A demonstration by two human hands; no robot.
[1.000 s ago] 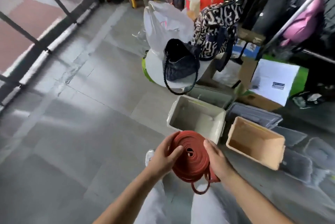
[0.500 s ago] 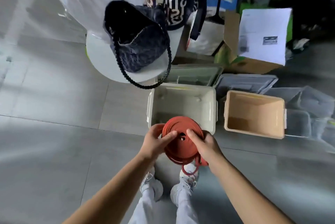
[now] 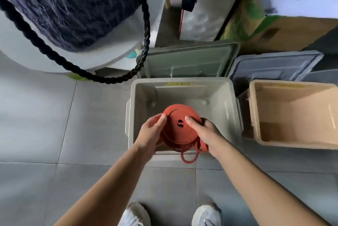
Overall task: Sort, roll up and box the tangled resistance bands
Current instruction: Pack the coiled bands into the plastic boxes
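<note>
My left hand (image 3: 151, 134) and right hand (image 3: 205, 132) grip the rolled red band (image 3: 180, 128) by its edges, fingers curled round it, just over the open grey box (image 3: 182, 80); rolling looks finished bar one loose loop (image 3: 189, 159), boxing not yet done.

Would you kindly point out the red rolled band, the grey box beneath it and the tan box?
red rolled band (image 3: 175, 134): head view, coil's flat face.
grey box (image 3: 204, 81): head view, far rim.
tan box (image 3: 270, 83): head view, far rim.
</note>
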